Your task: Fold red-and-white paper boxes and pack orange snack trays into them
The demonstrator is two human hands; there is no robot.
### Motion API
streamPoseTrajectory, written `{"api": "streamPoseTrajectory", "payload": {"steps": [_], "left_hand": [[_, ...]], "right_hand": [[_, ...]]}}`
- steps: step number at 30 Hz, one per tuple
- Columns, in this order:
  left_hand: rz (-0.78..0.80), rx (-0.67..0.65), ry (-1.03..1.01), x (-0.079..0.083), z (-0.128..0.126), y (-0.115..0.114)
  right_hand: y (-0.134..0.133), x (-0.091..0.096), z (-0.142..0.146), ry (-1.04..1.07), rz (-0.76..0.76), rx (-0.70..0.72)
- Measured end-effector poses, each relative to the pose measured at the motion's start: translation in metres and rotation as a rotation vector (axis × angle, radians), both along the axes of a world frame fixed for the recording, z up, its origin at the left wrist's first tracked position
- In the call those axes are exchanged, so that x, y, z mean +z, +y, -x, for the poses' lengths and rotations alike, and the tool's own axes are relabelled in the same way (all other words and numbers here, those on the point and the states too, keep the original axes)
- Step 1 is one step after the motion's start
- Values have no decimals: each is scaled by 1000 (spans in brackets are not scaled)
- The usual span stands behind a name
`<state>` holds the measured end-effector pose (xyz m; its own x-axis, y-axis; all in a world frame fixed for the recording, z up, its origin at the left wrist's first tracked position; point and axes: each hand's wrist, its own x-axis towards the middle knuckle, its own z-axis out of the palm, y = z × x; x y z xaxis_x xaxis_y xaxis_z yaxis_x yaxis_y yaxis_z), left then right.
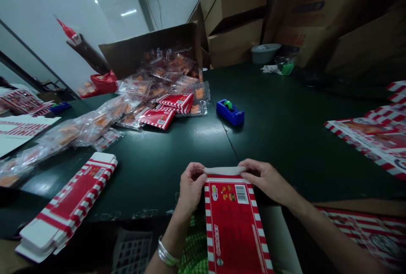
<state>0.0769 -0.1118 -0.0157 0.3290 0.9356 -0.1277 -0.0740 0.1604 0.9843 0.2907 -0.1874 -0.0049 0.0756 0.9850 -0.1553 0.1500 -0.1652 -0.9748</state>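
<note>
Glossy white walls (47, 24), stacked cardboard cartons (234, 16)

This is a packing workshop: stacked cardboard cartons (234, 16) surround a dark green workbench (285, 96) holding a tape dispenser (230, 112) and flat printed red-and-white boxes (68, 206).

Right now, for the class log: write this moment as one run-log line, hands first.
left hand: pinches white flap of red-striped flat carton | right hand: pinches same white flap | nearby: blue tape dispenser

Stacked silver bangles (168, 254) on the left wrist; green checked garment (193, 244) at the torso; left hand (190, 187) and right hand (268, 179) bare.
</note>
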Motion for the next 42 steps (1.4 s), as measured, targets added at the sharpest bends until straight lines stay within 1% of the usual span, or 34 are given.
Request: {"api": "streamPoseTrajectory", "payload": {"steps": [2, 4, 7, 9, 11, 13, 15, 17, 20, 23, 27, 30, 32, 33, 35, 36, 39, 40, 42], "left_hand": [[-13, -17, -8, 2, 0, 0], [-15, -50, 2, 2, 1, 1], [-65, -126, 93, -2, 2, 1], [-114, -144, 157, -6, 4, 0], [-151, -144, 182, -7, 6, -1], [-182, -166, 191, -5, 8, -2], [-208, -238, 234, 1, 9, 0], [-266, -292, 330, 8, 7, 3], [-440, -342, 466, 13, -2, 9], [-592, -394, 536, 6, -9, 11], [-706, -381, 623, -10, -7, 9], [-791, -470, 653, -12, 1, 7], [-832, -508, 676, -6, 5, 6], [-827, -514, 682, -2, 5, 6], [-732, -522, 669, 7, 3, 8], [-644, -533, 648, 11, 1, 10], [-333, -587, 557, 15, -9, 20], [-259, -601, 536, 14, -13, 25], [-171, -620, 518, 12, -18, 34]], "right_hand": [[-3, -2, -2, -54, -31, 3], [-7, -5, -2, -114, -79, -32], [-8, -13, 0, -256, -175, -56], [-7, -19, 0, -388, -270, -19], [-8, -25, -2, -502, -371, 47], [-9, -30, -4, -564, -439, 116], [-11, -31, -5, -608, -480, 162], [-12, -29, -5, -647, -486, 195], [-6, -23, -2, -707, -431, 216], [6, -18, 0, -821, -441, 258], [16, -20, 1, -882, -503, 332], [9, -27, 1, -903, -538, 361], [-2, -33, 4, -914, -553, 359], [-7, -34, 5, -904, -550, 345], [-13, -33, 7, -828, -479, 286], [-12, -30, 6, -748, -397, 266], [2, -13, -2, -390, -32, 289], [9, -7, -5, -274, 78, 317], [22, 5, -11, -115, 216, 338]]}}
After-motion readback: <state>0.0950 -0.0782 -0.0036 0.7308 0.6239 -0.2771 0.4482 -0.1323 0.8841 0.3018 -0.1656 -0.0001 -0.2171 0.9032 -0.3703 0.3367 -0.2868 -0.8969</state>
